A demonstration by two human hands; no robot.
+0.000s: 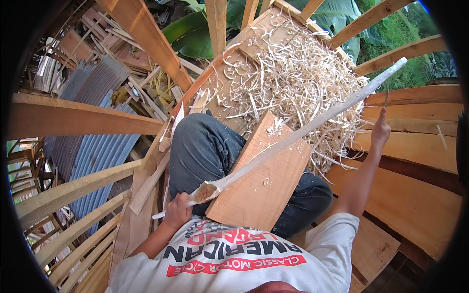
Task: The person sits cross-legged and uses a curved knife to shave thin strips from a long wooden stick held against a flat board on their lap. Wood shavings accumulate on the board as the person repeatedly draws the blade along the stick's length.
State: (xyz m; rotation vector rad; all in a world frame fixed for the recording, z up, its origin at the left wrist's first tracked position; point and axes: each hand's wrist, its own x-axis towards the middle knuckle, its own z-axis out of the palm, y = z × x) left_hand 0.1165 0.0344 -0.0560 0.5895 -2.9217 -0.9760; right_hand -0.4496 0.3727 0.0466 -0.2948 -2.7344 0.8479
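A long, pale, peeled wooden pole slants from beside my left thigh up to the far right. Its thicker end has a rough brown knot. My left hand is closed round the near end, and a thin white tip pokes out on the hand's far left. Under the pole, a reddish wooden board rests tilted across my lap, with a few curls on it. Out to the right, my right hand is closed on the handle of a knife. Its thin blade points upward, close to the pole's far end.
A large heap of wood shavings covers the wooden platform ahead. Slatted wooden rails curve along the left, and broad planks lie at right. Beyond the rails are corrugated sheets, scrap wood and green plants.
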